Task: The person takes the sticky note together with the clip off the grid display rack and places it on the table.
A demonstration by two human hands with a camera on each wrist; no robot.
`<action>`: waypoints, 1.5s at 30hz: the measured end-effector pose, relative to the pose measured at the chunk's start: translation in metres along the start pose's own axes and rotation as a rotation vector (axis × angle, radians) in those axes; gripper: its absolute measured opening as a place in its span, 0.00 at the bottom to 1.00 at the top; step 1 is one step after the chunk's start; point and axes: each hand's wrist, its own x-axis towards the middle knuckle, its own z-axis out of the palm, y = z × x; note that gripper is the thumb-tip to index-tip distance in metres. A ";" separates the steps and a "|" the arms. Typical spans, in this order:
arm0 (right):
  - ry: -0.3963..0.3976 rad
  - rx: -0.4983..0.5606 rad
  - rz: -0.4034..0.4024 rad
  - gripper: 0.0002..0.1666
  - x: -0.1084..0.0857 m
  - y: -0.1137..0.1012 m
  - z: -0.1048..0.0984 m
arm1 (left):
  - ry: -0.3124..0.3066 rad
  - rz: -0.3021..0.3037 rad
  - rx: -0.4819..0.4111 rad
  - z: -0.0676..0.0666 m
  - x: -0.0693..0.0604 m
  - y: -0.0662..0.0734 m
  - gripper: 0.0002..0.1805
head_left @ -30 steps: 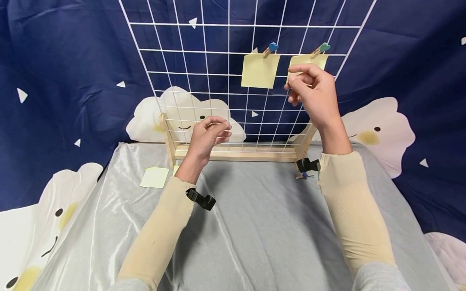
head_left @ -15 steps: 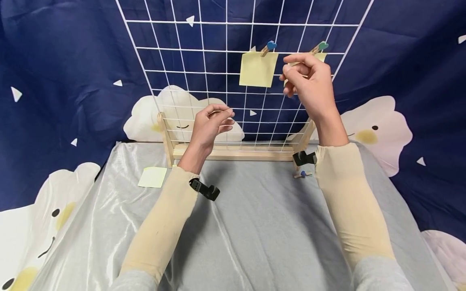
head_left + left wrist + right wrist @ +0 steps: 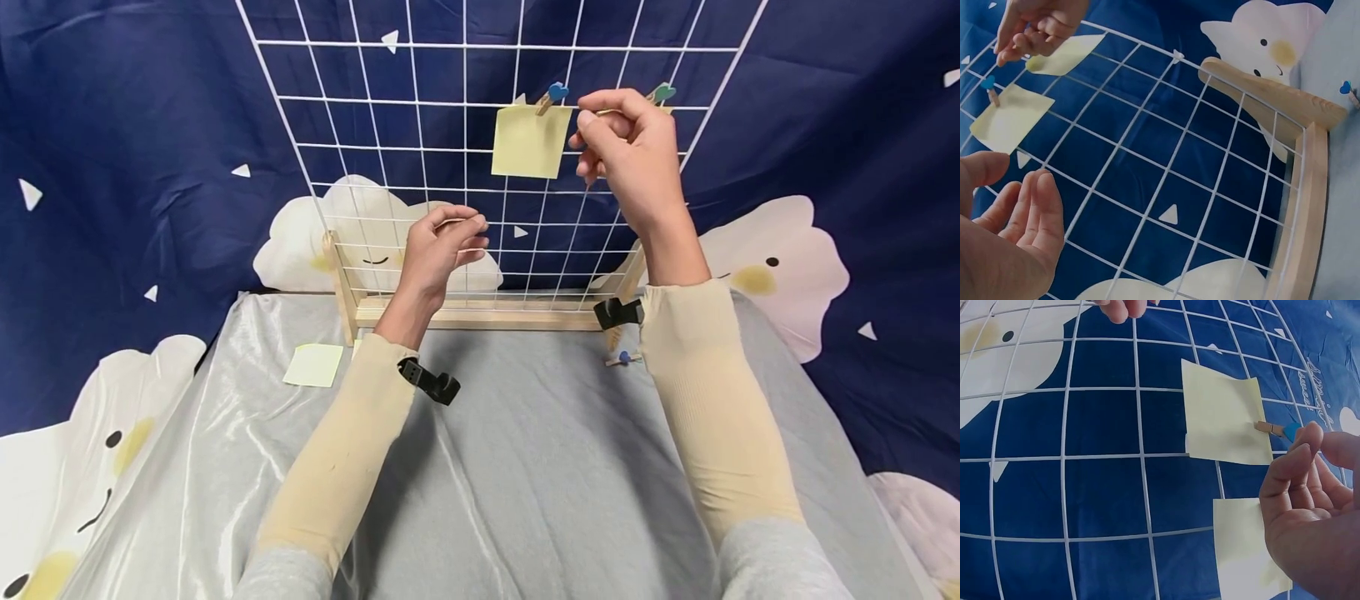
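A yellow sticky note [image 3: 531, 142] hangs on the white wire grid [image 3: 442, 125], held by a clothespin [image 3: 553, 97] with a blue heart. My right hand [image 3: 633, 150] hovers just right of that clothespin, fingers bent and apparently holding nothing. It covers most of a second note, which shows in the right wrist view as a yellow square [image 3: 1247, 550]. Above that note a green-heart clothespin [image 3: 663, 92] sits on the grid. My left hand [image 3: 442, 250] is raised before the grid, lower and to the left; in the left wrist view its thumb and fingers are apart, with nothing between them.
The grid stands in a wooden base [image 3: 517, 319] on a grey cloth [image 3: 525, 450]. A loose pale note [image 3: 313, 365] lies at the left, with another's edge beside my left sleeve. Clothespins [image 3: 624, 358] lie near the base's right foot. A dark blue curtain [image 3: 150, 100] hangs behind.
My right hand has risen and shifted slightly left toward the blue-heart clothespin, covering more of the right note. My left hand has moved up and a little right. The notes stay clipped.
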 end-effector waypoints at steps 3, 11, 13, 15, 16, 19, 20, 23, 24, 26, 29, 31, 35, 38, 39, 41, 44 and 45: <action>0.000 0.039 0.008 0.09 0.003 0.000 0.002 | -0.003 0.006 -0.005 0.003 0.003 0.004 0.03; -0.007 0.042 -0.015 0.10 0.010 -0.001 0.005 | -0.007 -0.008 -0.018 0.014 0.011 0.012 0.04; -0.009 0.036 -0.013 0.11 0.012 -0.002 0.006 | -0.009 -0.008 -0.009 0.016 0.013 0.013 0.03; -0.007 0.034 -0.008 0.11 0.013 -0.003 0.007 | -0.010 -0.006 -0.005 0.018 0.015 0.014 0.03; -0.005 0.034 -0.004 0.11 0.014 -0.004 0.008 | -0.012 -0.005 -0.002 0.019 0.015 0.015 0.03; -0.005 0.038 0.002 0.10 0.016 -0.005 0.009 | -0.010 -0.005 0.001 0.021 0.018 0.015 0.03; -0.008 0.041 0.003 0.10 0.016 -0.005 0.010 | -0.008 -0.004 0.003 0.021 0.018 0.016 0.03; -0.016 0.048 0.006 0.10 0.017 -0.006 0.011 | -0.006 -0.004 0.012 0.022 0.020 0.016 0.04; -0.020 0.050 0.005 0.10 0.017 -0.006 0.012 | -0.004 -0.006 0.011 0.022 0.021 0.017 0.04; -0.025 0.050 0.005 0.09 0.018 -0.006 0.013 | -0.005 -0.006 0.011 0.022 0.022 0.017 0.04; -0.028 0.044 0.005 0.08 0.020 -0.005 0.014 | -0.007 -0.001 0.002 0.023 0.025 0.018 0.04; -0.032 0.038 0.005 0.08 0.021 -0.005 0.014 | -0.004 -0.002 -0.018 0.025 0.026 0.019 0.03; -0.038 0.033 0.008 0.08 0.024 -0.004 0.016 | -0.009 -0.003 -0.038 0.027 0.028 0.022 0.04; -0.038 0.039 0.008 0.08 0.027 -0.003 0.017 | -0.018 -0.008 -0.041 0.030 0.028 0.023 0.04; -0.038 0.042 0.006 0.08 0.027 -0.003 0.017 | -0.021 -0.010 -0.044 0.031 0.028 0.024 0.05; -0.037 0.039 0.004 0.08 0.029 -0.003 0.017 | -0.023 -0.012 -0.050 0.033 0.029 0.025 0.05; -0.041 0.029 0.003 0.08 0.030 -0.002 0.018 | -0.023 -0.017 -0.063 0.036 0.029 0.027 0.06; -0.040 0.025 0.003 0.08 0.031 -0.002 0.019 | -0.022 -0.019 -0.067 0.037 0.029 0.028 0.06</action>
